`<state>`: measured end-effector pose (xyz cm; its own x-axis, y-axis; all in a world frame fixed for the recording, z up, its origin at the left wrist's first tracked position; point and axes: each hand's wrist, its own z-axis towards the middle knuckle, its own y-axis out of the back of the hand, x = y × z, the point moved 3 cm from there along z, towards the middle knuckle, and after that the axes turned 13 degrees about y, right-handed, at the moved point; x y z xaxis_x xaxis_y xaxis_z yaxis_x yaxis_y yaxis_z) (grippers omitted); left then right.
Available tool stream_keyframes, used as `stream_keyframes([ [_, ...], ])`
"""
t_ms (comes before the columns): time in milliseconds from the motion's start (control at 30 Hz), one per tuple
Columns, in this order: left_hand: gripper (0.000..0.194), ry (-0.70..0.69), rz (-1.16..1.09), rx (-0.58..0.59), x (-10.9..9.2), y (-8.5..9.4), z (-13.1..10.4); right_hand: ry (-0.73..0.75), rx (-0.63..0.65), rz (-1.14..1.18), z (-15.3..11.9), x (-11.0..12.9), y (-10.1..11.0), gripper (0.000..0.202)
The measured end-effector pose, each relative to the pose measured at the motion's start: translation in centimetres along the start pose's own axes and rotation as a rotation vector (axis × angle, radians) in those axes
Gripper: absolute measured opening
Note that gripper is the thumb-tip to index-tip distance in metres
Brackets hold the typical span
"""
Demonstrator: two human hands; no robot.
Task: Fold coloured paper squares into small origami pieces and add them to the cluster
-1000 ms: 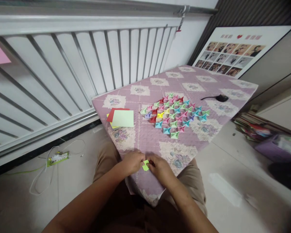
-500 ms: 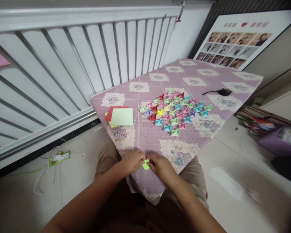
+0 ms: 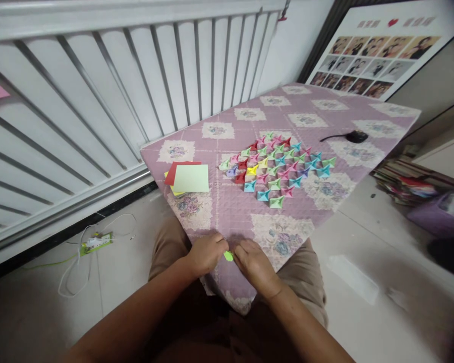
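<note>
A small bright green folded paper [image 3: 228, 256] is pinched between my two hands near the table's front corner. My left hand [image 3: 208, 253] is closed on its left side, and my right hand [image 3: 254, 266] grips it from the right. My fingers cover part of the paper, so its exact folds cannot be made out. Beyond my hands, several folded paper pieces [image 3: 274, 170] in green, pink, red, blue and yellow stand in slanting rows. To the left lies a stack of square sheets [image 3: 191, 178], pale green on top with red and yellow showing beneath.
The table [image 3: 234, 217] has a purple flowered cloth. A black object with a cable [image 3: 356, 136] lies at the right. A white radiator [image 3: 181, 70] runs along the left side, and a photo board [image 3: 374, 55] stands behind the table.
Less of the green paper shows between my fingers, and my right hand has turned slightly over it. The view has shifted a little; the other pieces lie as before.
</note>
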<state>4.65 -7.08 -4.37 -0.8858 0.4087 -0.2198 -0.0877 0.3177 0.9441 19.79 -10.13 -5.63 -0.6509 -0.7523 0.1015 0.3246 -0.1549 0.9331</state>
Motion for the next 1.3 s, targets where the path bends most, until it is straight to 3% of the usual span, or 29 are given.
stream_keyframes([
  [400,0.023,-0.081,0.108,-0.077,0.2,-1.6,-0.8,0.061,-0.004,0.085,-0.5,0.4,0.5,0.020],
  [833,0.029,-0.097,0.091,-0.062,0.2,-1.2,-1.7,0.057,-0.003,0.105,-1.1,0.8,0.6,0.017],
  [1300,0.034,-0.209,0.139,-0.081,0.1,-0.7,-3.0,-0.043,-0.052,0.173,-1.5,0.9,0.3,0.019],
])
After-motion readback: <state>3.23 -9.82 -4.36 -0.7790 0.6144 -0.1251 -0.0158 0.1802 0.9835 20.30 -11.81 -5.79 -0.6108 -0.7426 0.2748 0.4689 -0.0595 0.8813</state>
